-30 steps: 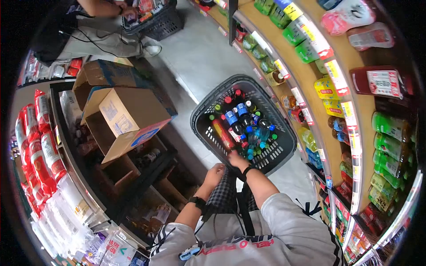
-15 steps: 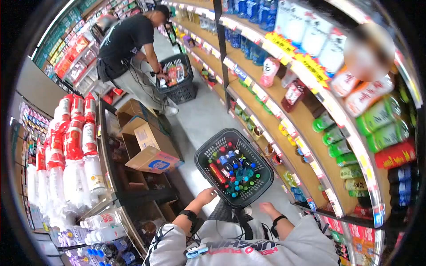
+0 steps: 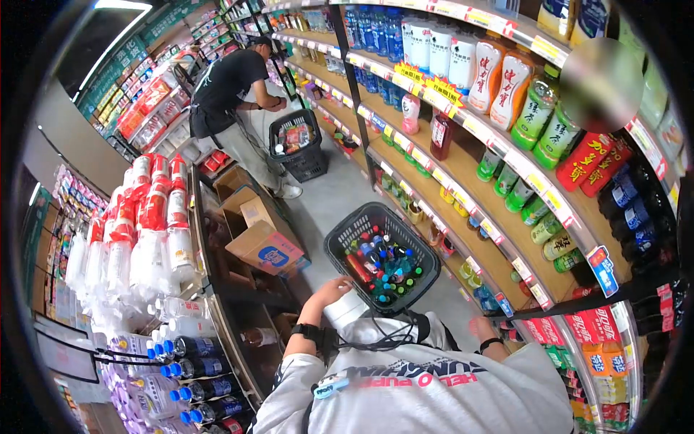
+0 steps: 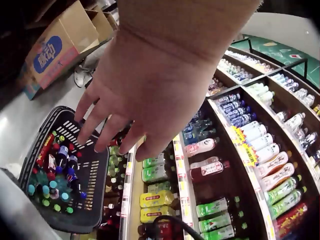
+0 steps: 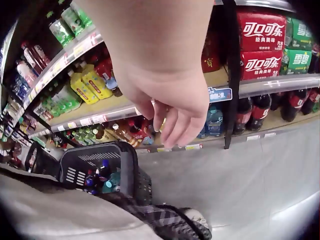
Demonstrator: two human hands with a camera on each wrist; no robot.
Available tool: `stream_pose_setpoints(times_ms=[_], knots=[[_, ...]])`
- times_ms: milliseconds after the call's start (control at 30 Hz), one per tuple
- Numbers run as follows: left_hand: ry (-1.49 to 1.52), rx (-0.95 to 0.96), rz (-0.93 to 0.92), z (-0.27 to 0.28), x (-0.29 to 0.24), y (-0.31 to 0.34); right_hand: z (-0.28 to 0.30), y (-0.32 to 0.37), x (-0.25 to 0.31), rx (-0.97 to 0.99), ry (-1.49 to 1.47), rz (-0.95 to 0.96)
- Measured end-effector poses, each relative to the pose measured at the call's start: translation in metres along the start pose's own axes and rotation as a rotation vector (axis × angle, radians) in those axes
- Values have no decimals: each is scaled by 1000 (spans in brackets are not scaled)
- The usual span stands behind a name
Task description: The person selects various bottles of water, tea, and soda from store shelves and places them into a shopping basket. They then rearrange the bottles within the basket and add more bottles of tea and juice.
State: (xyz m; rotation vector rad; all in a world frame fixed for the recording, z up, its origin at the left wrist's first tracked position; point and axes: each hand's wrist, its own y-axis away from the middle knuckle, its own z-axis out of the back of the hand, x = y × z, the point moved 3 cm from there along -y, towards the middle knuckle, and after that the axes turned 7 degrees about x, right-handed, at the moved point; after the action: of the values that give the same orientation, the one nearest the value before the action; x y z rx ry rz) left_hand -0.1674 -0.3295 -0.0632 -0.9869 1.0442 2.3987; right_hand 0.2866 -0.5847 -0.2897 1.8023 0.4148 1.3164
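A black shopping basket [image 3: 429, 278] stands on the floor in front of me, holding several drink bottles [image 3: 394, 267] with blue, green and red caps. One red bottle [image 3: 358, 268] lies along its left side. My left hand [image 3: 332, 291] hangs in the air at the basket's near left, fingers loosely spread and holding nothing. In the left wrist view its relaxed fingers overlap the basket's edge. My right hand [image 5: 172, 102] hangs at my right side near the lower drink shelves, with fingers loosely bent and nothing in them.
Curved drink shelves [image 3: 470, 217] run along the right. On the left, a rack carries red-topped packs [image 3: 155, 192] and dark blue-capped bottles [image 3: 199, 369]. An open cardboard box [image 3: 269, 249] juts into the aisle. Another person [image 3: 228, 94] stands ahead beside a second basket [image 3: 307, 163].
My right hand has left the basket's near edge and moved out to the right. The view has tilted up along the aisle. The other person's hands have lifted from their basket.
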Motion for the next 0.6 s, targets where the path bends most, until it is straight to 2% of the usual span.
stream_pose_setpoints(times_ms=[100,133,167,233,267,367,433,600], knots=[[-4,-45,17,6,-13,8,-4,-21,11,33,-63,78],[52,-58,-19,7,-31,18,-9,-19,5,23,-60,80],[110,-67,-49,7,-52,29,-24,8,25,7,71,141],[192,-79,-163,6,-66,33,-35,13,37,86,47,184],[171,-79,-155,5,-73,36,-34,17,38,123,38,199],[83,-77,-148,0,-98,49,-28,5,36,48,199,128],[-26,-60,-115,-4,-113,58,-26,0,29,30,205,147],[-134,13,-67,-17,-115,70,-27,0,10,-5,239,43]])
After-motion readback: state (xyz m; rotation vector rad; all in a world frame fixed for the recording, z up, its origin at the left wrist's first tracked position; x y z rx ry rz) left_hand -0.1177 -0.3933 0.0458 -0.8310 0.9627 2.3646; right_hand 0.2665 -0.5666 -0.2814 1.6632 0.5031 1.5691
